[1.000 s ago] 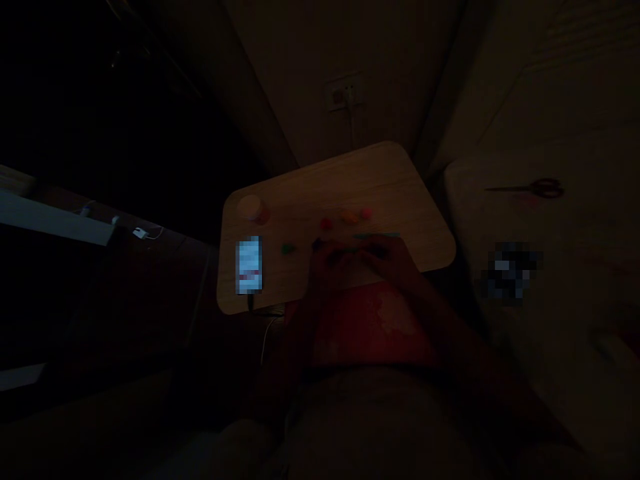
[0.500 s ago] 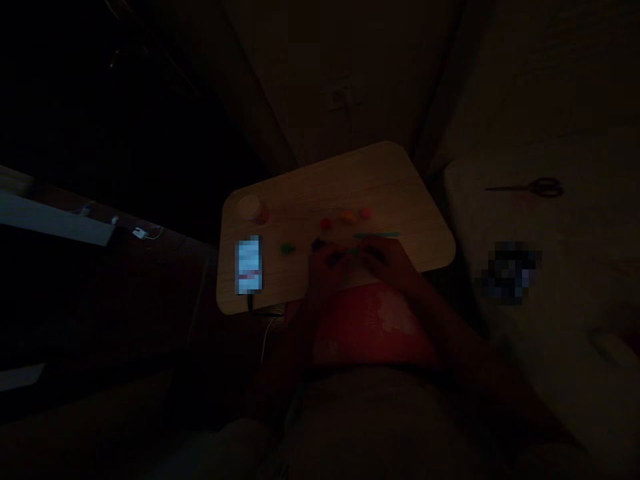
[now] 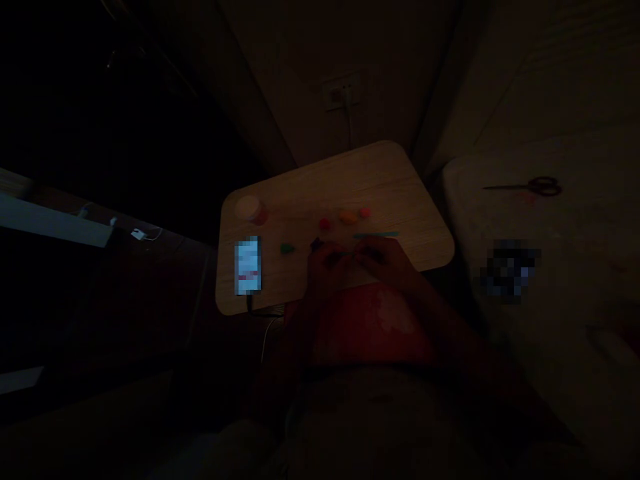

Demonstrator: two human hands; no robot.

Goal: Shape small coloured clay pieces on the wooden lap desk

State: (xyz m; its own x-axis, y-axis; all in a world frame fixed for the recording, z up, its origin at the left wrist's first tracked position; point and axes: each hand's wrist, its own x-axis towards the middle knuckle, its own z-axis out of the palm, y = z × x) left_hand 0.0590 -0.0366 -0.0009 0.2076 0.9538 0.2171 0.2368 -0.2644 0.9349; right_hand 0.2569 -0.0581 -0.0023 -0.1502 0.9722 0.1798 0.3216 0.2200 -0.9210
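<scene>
In dim light, my left hand (image 3: 324,261) and my right hand (image 3: 379,257) are close together over the near edge of a small wooden table (image 3: 295,193). Fingers of both are closed around a small greenish piece (image 3: 352,253) between them; its kind is too dark to make out. A thin teal stick (image 3: 376,235) lies just beyond my right hand. Past the fingers are a red lump (image 3: 325,225), an orange lump (image 3: 349,217) and a pink lump (image 3: 365,213). Near my left hand sit a dark piece (image 3: 317,244) and a green lump (image 3: 287,248).
A lit, blurred phone (image 3: 248,265) with a cable lies at the table's left, below a pale-lidded tub (image 3: 251,209). On a pale surface to the right rest scissors (image 3: 525,187) and a blurred dark object (image 3: 509,270). A wall socket (image 3: 343,92) is behind.
The hands stay together in nearly the same place, with slight finger movement around the greenish piece. The view has shifted very slightly; the things on the table have not moved.
</scene>
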